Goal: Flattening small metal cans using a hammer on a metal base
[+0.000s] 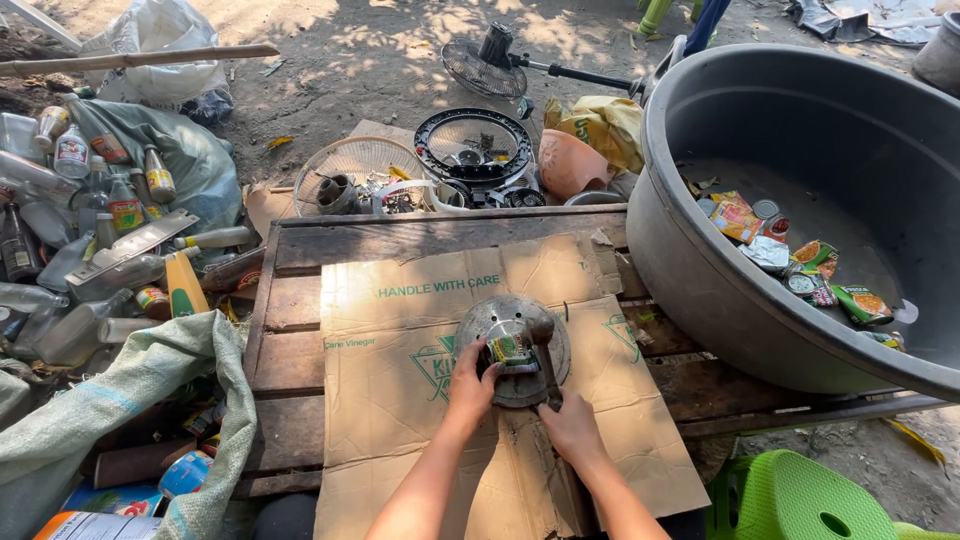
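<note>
With the left hand gripping a small can on the round metal disc just ahead, and the right hand closed on a tool, a slip could cut fingers.
</note>
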